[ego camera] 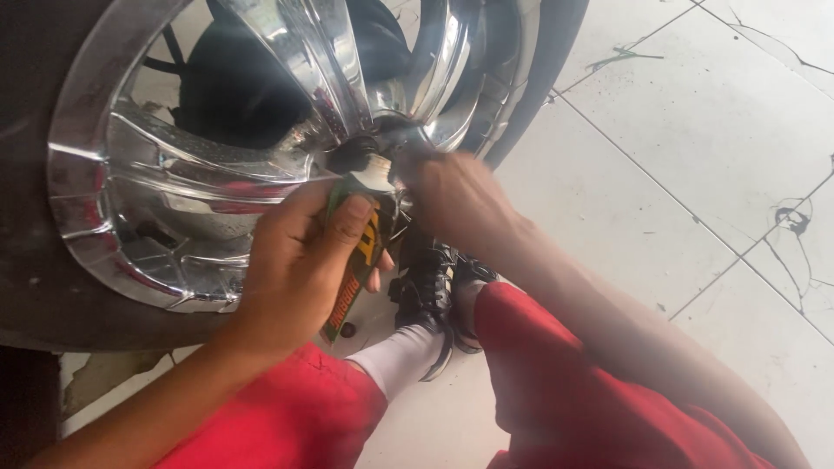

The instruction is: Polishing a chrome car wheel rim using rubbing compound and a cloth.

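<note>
Left hand [300, 260] clamped mid-body on the soft, squeezable green tube [358, 247]; right hand [456, 195] pinches its nozzle at the slick chrome wheel [174, 182].

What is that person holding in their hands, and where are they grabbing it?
The left hand grips a green and orange tube around its body. The right hand, blurred, is at the tube's top end by the chrome wheel; its hold cannot be told.

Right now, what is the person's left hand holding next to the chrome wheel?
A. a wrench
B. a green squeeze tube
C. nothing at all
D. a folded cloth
B: the left hand is wrapped around a green tube with its nozzle end pointing up at the centre of the chrome wheel, where the right hand also reaches.
</note>
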